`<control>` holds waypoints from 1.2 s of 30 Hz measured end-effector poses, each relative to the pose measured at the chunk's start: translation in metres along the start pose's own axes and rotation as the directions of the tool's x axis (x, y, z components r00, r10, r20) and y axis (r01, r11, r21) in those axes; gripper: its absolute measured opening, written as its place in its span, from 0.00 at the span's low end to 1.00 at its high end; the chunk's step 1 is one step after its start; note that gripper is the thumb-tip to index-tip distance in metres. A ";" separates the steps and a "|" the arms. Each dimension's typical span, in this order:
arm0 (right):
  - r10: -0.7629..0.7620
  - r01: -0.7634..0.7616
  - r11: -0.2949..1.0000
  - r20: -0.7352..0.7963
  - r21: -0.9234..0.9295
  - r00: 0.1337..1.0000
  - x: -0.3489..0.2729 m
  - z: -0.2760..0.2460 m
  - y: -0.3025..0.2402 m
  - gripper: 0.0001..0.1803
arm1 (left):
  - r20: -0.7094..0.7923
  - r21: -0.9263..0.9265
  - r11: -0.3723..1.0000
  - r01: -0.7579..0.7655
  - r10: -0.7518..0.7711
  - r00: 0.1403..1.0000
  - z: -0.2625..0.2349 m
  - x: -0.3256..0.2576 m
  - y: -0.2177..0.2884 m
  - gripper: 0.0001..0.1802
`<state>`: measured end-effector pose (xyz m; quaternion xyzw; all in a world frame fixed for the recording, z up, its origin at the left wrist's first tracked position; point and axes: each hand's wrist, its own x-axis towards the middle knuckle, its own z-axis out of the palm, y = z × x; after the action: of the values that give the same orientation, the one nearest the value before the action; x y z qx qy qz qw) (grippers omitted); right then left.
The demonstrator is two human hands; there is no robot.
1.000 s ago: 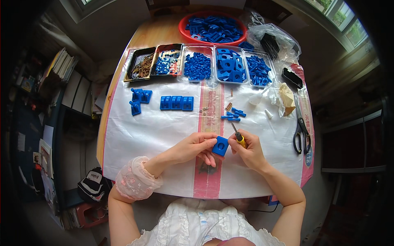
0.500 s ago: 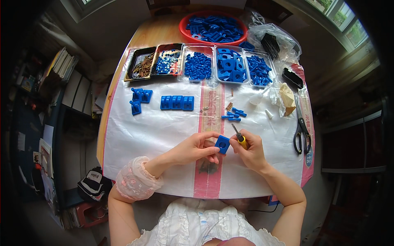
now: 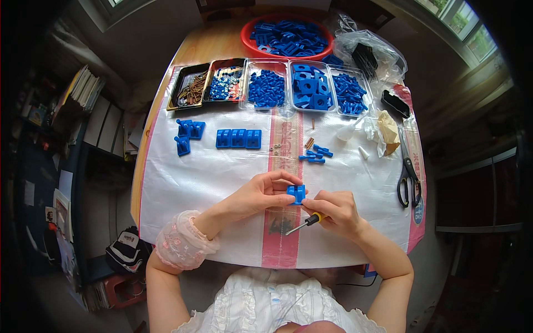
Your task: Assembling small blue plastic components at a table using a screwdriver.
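L hand (image 3: 265, 193) is clamped on a small blue plastic block (image 3: 296, 193), fingers curled over its top and left side, holding it just above the white sheet (image 3: 183, 183) near the front-centre of the desk (image 3: 208, 41). R hand (image 3: 336, 211) is closed too, thumb and fingertips touching the block's right side, while it also grips a small screwdriver (image 3: 302, 223) w/ yellow-and-black handle; shaft pokes out down-left from under the palm, tip over the red stripe (image 3: 283, 150) that runs down the sheet's middle. Both hands meet at the block, touching or nearly so.

Further back on the sheet: row of four joined blue blocks (image 3: 239, 138) left of the stripe, and a cluster of blue bracket pieces (image 3: 187, 134) further left. Right of the stripe, a few small blue pegs (image 3: 315, 155) and tiny screws or nuts (image 3: 276, 147), too small to tell which.

Along the sheet's far edge, a line of trays: dark tray w/ brown screws (image 3: 190, 87), tray w/ mixed small hardware (image 3: 225, 83), clear tray of blue pegs (image 3: 267, 87), clear tray of blue square plates (image 3: 308, 89), clear tray of small blue bits (image 3: 348, 91). Behind them, a red bowl (image 3: 247, 40) heaped w/ blue parts. Clear plastic bag (image 3: 369, 53) w/ dark items at far right. Scissors (image 3: 409, 177) w/ black handles lie at the sheet's right edge, well apart from the hands; crumpled beige paper (image 3: 387, 130) just beyond them.
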<state>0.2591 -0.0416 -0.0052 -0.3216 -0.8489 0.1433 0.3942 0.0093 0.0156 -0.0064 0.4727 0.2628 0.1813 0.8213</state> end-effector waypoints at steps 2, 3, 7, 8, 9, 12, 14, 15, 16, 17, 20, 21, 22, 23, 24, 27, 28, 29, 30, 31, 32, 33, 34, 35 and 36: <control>0.071 -0.072 0.996 0.013 0.053 0.997 -0.002 0.002 0.001 0.17 | -0.027 0.009 0.999 -0.044 0.044 0.999 0.001 0.001 0.000 0.26; 0.116 -0.117 0.989 0.023 0.086 0.993 -0.003 0.002 0.001 0.17 | -0.041 0.013 0.998 -0.066 0.066 0.997 0.001 0.002 0.000 0.26; 0.256 -0.246 0.948 -0.022 0.204 0.966 0.000 0.008 0.003 0.18 | -0.071 0.148 0.974 -0.172 0.184 0.980 0.001 0.003 -0.009 0.29; 0.341 -0.331 0.911 0.001 0.246 0.940 0.000 0.007 0.002 0.18 | -0.074 0.167 0.968 -0.187 0.202 0.977 0.002 0.003 -0.010 0.29; 0.423 -0.412 0.865 0.027 0.285 0.906 0.000 0.006 0.000 0.19 | -0.076 0.187 0.961 -0.202 0.219 0.973 0.003 0.002 -0.010 0.29; 0.517 -0.516 0.764 0.111 0.387 0.849 0.006 0.002 -0.006 0.21 | -0.094 0.214 0.954 -0.208 0.232 0.968 0.009 0.000 -0.005 0.28; 0.520 -0.532 0.745 0.148 0.402 0.841 0.007 0.003 -0.006 0.22 | -0.096 0.288 0.932 -0.219 0.255 0.962 0.012 -0.001 -0.003 0.28; 0.517 -0.534 0.752 0.158 0.387 0.842 0.005 0.005 -0.004 0.22 | -0.096 0.324 0.919 -0.224 0.267 0.959 0.013 -0.001 -0.002 0.28; 0.514 -0.536 0.758 0.167 0.371 0.842 0.003 0.006 -0.004 0.23 | -0.090 0.343 0.912 -0.226 0.271 0.958 0.013 -0.001 -0.002 0.28; 0.523 -0.544 0.753 0.163 0.370 0.836 0.004 0.006 -0.004 0.22 | -0.087 0.362 0.904 -0.227 0.275 0.957 0.013 -0.001 -0.003 0.28; 0.547 -0.563 0.736 0.160 0.377 0.822 0.004 0.006 -0.005 0.22 | -0.086 0.363 0.905 -0.223 0.271 0.959 0.014 -0.002 -0.002 0.29; 0.550 -0.567 0.728 0.166 0.385 0.818 0.004 0.005 -0.004 0.21 | -0.086 0.354 0.909 -0.220 0.266 0.960 0.014 -0.002 -0.002 0.29; 0.554 -0.572 0.720 0.172 0.393 0.815 0.003 0.005 -0.003 0.21 | -0.086 0.360 0.905 -0.228 0.276 0.957 0.013 -0.001 -0.003 0.29; 0.555 -0.570 0.714 0.168 0.406 0.815 0.003 0.006 -0.002 0.20 | -0.086 0.366 0.900 -0.237 0.286 0.954 0.013 -0.001 -0.004 0.30; 0.557 -0.569 0.708 0.164 0.418 0.814 0.003 0.006 -0.002 0.19 | -0.087 0.372 0.895 -0.246 0.297 0.951 0.012 -0.001 -0.005 0.30; 0.550 -0.548 0.705 0.142 0.451 0.823 0.001 0.009 0.000 0.17 | -0.102 0.342 0.911 -0.231 0.280 0.955 0.014 -0.001 -0.004 0.33; 0.545 -0.539 0.705 0.133 0.461 0.828 0.000 0.010 0.000 0.17 | -0.096 0.363 0.904 -0.227 0.279 0.955 0.014 -0.001 -0.004 0.33; 0.550 -0.556 0.704 0.157 0.442 0.820 0.000 0.009 0.000 0.16 | -0.092 0.383 0.896 -0.225 0.279 0.956 0.013 -0.001 -0.004 0.34; 0.554 -0.574 0.702 0.181 0.422 0.812 0.001 0.006 -0.001 0.16 | -0.087 0.403 0.888 -0.222 0.278 0.956 0.013 -0.002 -0.004 0.35; 0.559 -0.590 0.700 0.205 0.402 0.803 0.001 0.005 -0.002 0.16 | -0.078 0.420 0.878 -0.229 0.286 0.955 0.012 -0.001 -0.005 0.35; 0.556 -0.583 0.702 0.196 0.409 0.807 0.002 0.005 -0.002 0.15 | -0.068 0.438 0.867 -0.236 0.294 0.953 0.011 -0.001 -0.006 0.35; 0.554 -0.576 0.704 0.186 0.416 0.811 0.002 0.005 -0.003 0.15 | -0.058 0.456 0.856 -0.244 0.302 0.952 0.011 0.000 -0.007 0.35; 0.552 -0.569 0.706 0.177 0.422 0.815 0.002 0.005 -0.003 0.15 | -0.060 0.450 0.857 -0.249 0.307 0.950 0.011 0.000 -0.008 0.34; 0.551 -0.568 0.705 0.175 0.425 0.816 0.002 0.006 -0.003 0.15 | -0.064 0.445 0.859 -0.253 0.312 0.948 0.011 0.000 -0.008 0.33; 0.551 -0.566 0.704 0.173 0.428 0.816 0.002 0.006 -0.002 0.15 | -0.069 0.440 0.861 -0.257 0.317 0.946 0.011 0.000 -0.009 0.32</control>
<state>0.2526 -0.0418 -0.0073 -0.4581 -0.6586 0.4580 0.3829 0.0166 0.0034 -0.0093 0.6603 0.2788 0.2725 0.6418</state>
